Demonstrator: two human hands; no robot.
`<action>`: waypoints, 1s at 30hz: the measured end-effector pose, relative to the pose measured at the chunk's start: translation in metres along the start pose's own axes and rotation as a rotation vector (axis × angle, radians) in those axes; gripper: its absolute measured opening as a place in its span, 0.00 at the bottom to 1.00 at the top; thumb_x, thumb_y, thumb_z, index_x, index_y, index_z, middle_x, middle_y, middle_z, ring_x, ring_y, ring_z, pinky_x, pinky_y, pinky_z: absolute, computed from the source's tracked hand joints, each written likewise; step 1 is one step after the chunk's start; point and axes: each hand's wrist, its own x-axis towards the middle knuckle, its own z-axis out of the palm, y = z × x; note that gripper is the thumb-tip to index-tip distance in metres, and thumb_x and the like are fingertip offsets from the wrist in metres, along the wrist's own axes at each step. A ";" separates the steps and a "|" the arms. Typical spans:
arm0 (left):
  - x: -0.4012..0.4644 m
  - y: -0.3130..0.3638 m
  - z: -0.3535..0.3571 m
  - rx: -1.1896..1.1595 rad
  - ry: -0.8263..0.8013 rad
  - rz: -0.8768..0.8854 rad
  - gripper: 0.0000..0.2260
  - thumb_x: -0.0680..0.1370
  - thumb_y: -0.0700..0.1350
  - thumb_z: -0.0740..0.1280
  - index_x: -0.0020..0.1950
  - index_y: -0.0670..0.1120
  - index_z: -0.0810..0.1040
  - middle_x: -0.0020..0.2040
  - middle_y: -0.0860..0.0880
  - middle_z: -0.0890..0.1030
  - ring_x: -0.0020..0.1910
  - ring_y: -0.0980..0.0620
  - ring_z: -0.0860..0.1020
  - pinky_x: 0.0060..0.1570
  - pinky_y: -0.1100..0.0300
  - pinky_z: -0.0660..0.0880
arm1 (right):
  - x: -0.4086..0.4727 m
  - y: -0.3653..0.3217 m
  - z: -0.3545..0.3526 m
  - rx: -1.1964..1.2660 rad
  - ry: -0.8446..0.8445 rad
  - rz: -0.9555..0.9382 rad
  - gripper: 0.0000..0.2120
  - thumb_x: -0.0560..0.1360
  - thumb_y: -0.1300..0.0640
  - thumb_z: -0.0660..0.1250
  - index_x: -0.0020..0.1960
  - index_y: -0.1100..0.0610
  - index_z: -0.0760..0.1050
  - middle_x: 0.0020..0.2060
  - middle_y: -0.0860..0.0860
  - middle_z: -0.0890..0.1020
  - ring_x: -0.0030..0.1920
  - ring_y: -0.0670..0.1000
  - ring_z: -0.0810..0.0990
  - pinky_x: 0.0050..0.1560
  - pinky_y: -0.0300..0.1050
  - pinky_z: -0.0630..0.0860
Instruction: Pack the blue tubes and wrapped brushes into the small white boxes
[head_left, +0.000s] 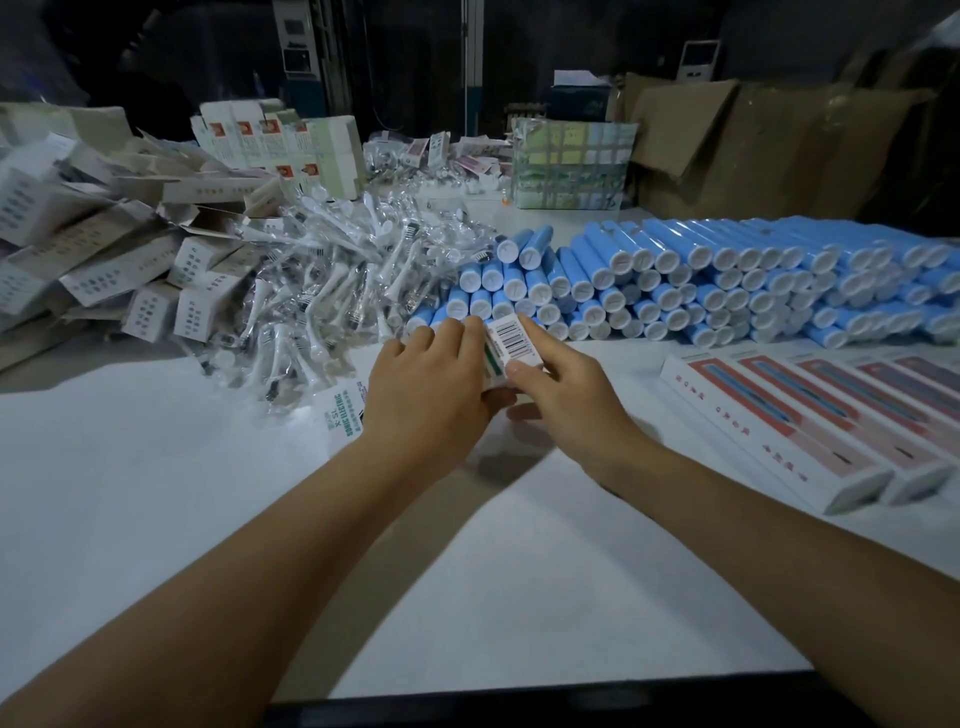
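Observation:
Both hands hold one small white box with a barcode label, just above the white table in the middle. My left hand grips its left side, fingers curled over the top. On the right side, my right hand pinches it with forefinger along the top edge and thumb on the near end. Right behind the box lies a wide stack of blue tubes with white caps. A heap of clear-wrapped brush heads sits to the left of the tubes.
Empty small white boxes are piled at the far left. Packed long boxes with red and pink faces lie in a row at the right. A printed leaflet lies beside my left wrist. Cardboard cartons stand at the back right.

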 end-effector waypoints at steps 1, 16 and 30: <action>-0.001 0.000 0.001 0.024 -0.010 0.006 0.38 0.72 0.67 0.46 0.73 0.42 0.62 0.61 0.46 0.74 0.57 0.45 0.74 0.51 0.53 0.67 | 0.000 0.000 0.000 0.021 -0.011 0.011 0.24 0.79 0.59 0.61 0.74 0.47 0.64 0.49 0.44 0.83 0.51 0.54 0.81 0.47 0.47 0.82; 0.020 -0.006 -0.020 -2.219 -0.006 -0.826 0.25 0.79 0.63 0.54 0.59 0.44 0.77 0.44 0.45 0.84 0.45 0.46 0.83 0.47 0.49 0.79 | -0.013 -0.016 0.008 -0.225 -0.173 -0.191 0.38 0.67 0.34 0.65 0.73 0.34 0.53 0.59 0.42 0.70 0.56 0.38 0.73 0.53 0.43 0.77; 0.016 -0.016 0.001 -1.895 0.120 -0.957 0.22 0.80 0.61 0.55 0.60 0.45 0.76 0.45 0.47 0.78 0.42 0.51 0.78 0.43 0.56 0.75 | -0.003 -0.014 -0.009 -0.682 0.015 -0.229 0.32 0.73 0.46 0.67 0.74 0.38 0.58 0.46 0.42 0.63 0.51 0.46 0.71 0.41 0.32 0.73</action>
